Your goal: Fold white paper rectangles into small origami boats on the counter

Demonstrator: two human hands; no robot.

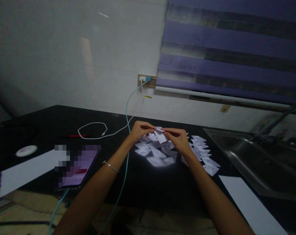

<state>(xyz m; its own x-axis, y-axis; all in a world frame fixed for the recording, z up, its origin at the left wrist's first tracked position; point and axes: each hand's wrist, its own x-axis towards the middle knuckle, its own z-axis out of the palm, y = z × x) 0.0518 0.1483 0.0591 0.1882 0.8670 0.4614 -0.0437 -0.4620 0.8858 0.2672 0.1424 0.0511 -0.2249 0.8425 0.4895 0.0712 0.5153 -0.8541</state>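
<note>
Between both hands, a small folded piece of white paper (160, 135) is held up above the dark counter. My left hand (141, 130) pinches its left edge with thumb and fingers. On the opposite edge, my right hand (178, 138) grips the paper in the same way. Below and around the hands lie several folded white paper boats (158, 161), loosely grouped. More paper boats (199, 143) stand in a rough line to the right of my right forearm, near the sink. Parts of the group are hidden behind my hands.
A metal sink (238, 153) with a faucet is at right, a white paper strip (248, 199) before it. At left are a phone (81, 169), a white sheet (28, 171), a white round object (26, 150) and a red pen-like object (77, 135). A teal cable (126, 163) crosses the counter.
</note>
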